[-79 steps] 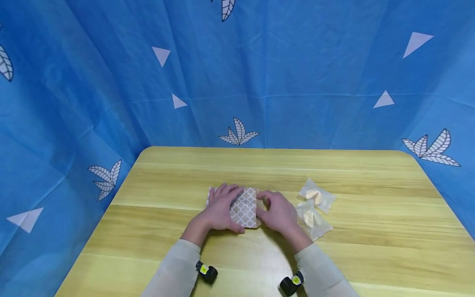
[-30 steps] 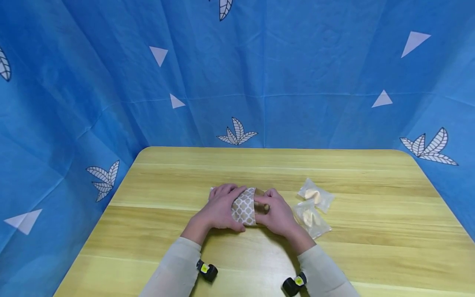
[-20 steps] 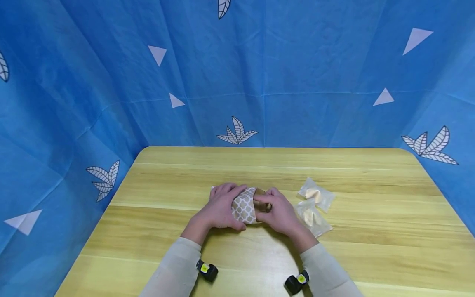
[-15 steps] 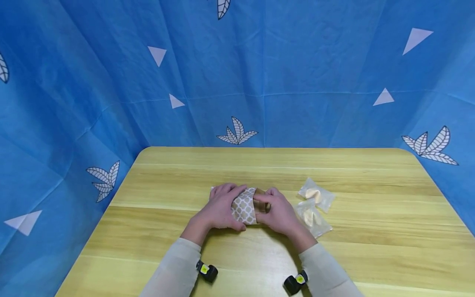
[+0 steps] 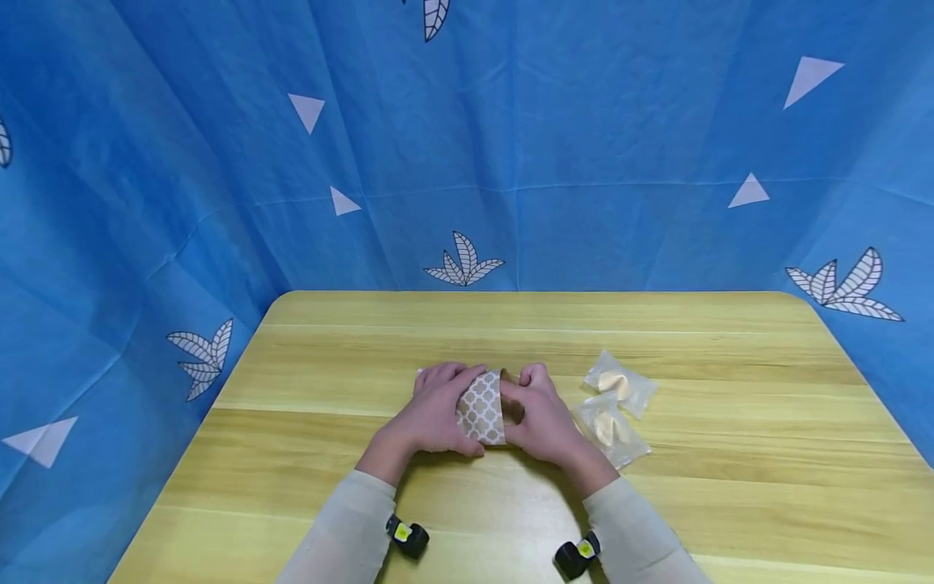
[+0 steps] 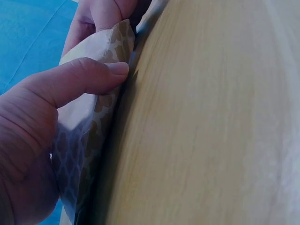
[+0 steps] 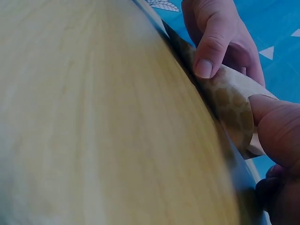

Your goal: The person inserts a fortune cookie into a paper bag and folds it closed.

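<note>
A brown paper bag point(image 5: 480, 410) with a white lattice print lies on its side at the middle of the table, its mouth bulging open to the right. My left hand point(image 5: 440, 412) grips it from above, thumb along the near edge and fingers over the far edge, covering the bag's left end. At the mouth, my right hand point(image 5: 543, 418) holds the rim, with thumb and a finger reaching inside; those tips are hidden. In the left wrist view the left thumb presses the bag's side point(image 6: 101, 105). The right wrist view shows the right thumb point(image 7: 276, 119) tucked into the mouth.
Two small clear packets, a farther one point(image 5: 622, 383) and a nearer one point(image 5: 613, 430), each with a pale piece inside, lie right of my right hand. The wooden table point(image 5: 350, 349) ends at a blue curtain point(image 5: 584, 162) at the back and left.
The bag's flat mouth has been spread into a rounded opening. The right thumb and finger have moved from its edge to inside it. The left hand has hardly moved.
</note>
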Demonstrator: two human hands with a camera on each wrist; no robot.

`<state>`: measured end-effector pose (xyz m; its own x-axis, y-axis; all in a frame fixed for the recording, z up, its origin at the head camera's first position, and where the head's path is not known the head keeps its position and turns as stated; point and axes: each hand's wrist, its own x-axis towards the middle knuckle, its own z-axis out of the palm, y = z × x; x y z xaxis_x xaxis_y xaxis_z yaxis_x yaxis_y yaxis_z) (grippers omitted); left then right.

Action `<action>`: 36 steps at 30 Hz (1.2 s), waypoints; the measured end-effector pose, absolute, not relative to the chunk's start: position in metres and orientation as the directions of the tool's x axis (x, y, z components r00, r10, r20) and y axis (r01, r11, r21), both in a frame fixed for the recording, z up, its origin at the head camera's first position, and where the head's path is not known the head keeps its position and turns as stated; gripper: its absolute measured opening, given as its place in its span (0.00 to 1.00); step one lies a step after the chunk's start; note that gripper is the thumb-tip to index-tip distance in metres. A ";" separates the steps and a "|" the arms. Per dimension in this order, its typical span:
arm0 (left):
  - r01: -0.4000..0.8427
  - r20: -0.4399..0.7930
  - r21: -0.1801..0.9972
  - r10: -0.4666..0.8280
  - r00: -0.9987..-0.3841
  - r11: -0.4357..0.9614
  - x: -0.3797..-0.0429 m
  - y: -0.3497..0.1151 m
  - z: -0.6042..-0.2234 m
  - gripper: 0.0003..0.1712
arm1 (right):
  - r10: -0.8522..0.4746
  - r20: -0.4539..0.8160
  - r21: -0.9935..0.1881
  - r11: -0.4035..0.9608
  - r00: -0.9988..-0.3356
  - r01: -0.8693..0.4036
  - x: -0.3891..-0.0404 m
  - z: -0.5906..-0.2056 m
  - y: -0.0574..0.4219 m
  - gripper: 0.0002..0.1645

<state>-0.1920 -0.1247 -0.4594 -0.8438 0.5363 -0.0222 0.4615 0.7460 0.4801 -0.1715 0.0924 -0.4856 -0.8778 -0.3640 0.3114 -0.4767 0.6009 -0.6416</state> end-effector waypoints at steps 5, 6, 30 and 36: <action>0.461 -0.016 0.481 0.533 -0.846 0.746 -0.191 -0.126 -0.458 0.68 | -0.351 0.304 -0.691 0.559 -0.886 -0.458 -0.171 -0.487 0.094 0.35; 0.462 -0.013 0.479 0.533 -0.846 0.746 -0.191 -0.126 -0.459 0.68 | -0.344 0.301 -0.710 0.542 -0.889 -0.450 -0.171 -0.487 0.094 0.33; 0.468 0.001 0.495 0.538 -0.843 0.732 -0.192 -0.127 -0.459 0.67 | -0.144 0.343 -0.690 0.632 -0.928 -0.353 -0.171 -0.491 0.081 0.22; 0.464 0.000 0.487 0.531 -0.847 0.740 -0.191 -0.128 -0.459 0.67 | -0.157 0.297 -0.721 0.610 -0.942 -0.329 -0.171 -0.489 0.083 0.26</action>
<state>-0.1912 -0.1281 -0.4590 -0.8473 0.5311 0.0000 0.4638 0.7399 0.4872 -0.1707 0.0835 -0.4894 -0.9420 -0.1569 0.2968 -0.3288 0.6098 -0.7212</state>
